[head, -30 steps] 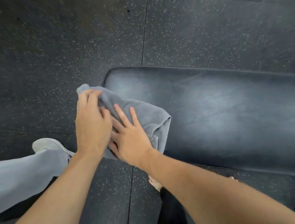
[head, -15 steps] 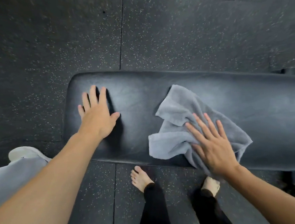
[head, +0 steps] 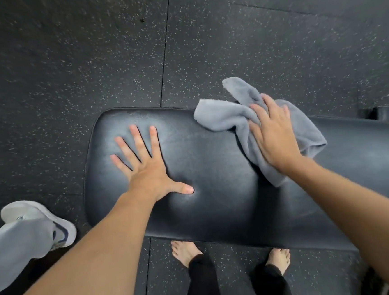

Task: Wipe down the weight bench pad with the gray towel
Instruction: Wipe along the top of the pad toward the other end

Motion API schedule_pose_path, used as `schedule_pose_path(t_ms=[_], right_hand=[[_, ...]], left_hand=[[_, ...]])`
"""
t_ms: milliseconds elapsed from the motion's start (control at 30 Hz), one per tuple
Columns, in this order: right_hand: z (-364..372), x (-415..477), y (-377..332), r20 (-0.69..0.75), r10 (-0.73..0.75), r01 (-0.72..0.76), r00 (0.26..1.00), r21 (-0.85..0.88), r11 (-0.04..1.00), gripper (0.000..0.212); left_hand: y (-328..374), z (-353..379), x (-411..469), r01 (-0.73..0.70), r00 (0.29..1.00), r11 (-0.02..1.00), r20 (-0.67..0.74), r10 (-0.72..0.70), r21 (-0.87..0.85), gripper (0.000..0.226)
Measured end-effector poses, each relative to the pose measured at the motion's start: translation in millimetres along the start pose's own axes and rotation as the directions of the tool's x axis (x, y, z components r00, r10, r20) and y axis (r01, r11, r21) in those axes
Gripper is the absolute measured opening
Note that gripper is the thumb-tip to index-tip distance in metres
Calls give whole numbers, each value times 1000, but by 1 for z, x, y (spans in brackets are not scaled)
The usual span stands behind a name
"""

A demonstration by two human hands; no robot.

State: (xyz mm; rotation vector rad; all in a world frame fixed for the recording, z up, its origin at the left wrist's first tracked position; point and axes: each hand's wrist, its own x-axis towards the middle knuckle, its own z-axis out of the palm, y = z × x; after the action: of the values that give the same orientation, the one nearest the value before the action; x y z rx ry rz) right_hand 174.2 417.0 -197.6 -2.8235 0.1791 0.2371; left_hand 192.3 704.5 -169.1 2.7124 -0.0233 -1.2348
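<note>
The right hand [head: 273, 135], palm flat on the gray towel [head: 223, 116], has swept it to the bench pad [head: 216, 192]'s far edge, so wiping progresses, while the open left hand [head: 147, 172] braces.

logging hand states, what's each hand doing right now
Left hand: open, flat on the pad.
Right hand: open, pressing the towel on the pad.

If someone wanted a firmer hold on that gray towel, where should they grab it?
Probably the bunched folds in the middle of the gray towel, from above. The right hand only presses flat there, and the loose corner hanging past the bench pad far edge would slip from a grip.
</note>
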Motion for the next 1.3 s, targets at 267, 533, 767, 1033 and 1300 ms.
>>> schedule_pose_path(t_ms=[267, 533, 767, 1033, 1300], right_hand=[[-18, 60, -26, 236, 114, -118, 965, 4, 993, 36], [4, 98, -128, 396, -89, 36, 914, 141, 989, 45], [46, 129, -276, 447, -415, 314, 792, 284, 906, 31], [29, 118, -194, 399, -302, 198, 866, 281, 939, 29], [-37, 60, 14, 425, -27, -42, 905, 153, 987, 30]], left_hand=[[-3, 5, 4, -14, 1000, 1000, -28, 13, -21, 172], [-4, 5, 4, -29, 998, 999, -50, 28, -31, 170], [-5, 6, 6, -21, 999, 997, 29, 19, 71, 120], [1, 1, 4, 68, 996, 990, 43, -73, 120, 163], [82, -4, -8, 140, 990, 990, 4, -140, -7, 157]])
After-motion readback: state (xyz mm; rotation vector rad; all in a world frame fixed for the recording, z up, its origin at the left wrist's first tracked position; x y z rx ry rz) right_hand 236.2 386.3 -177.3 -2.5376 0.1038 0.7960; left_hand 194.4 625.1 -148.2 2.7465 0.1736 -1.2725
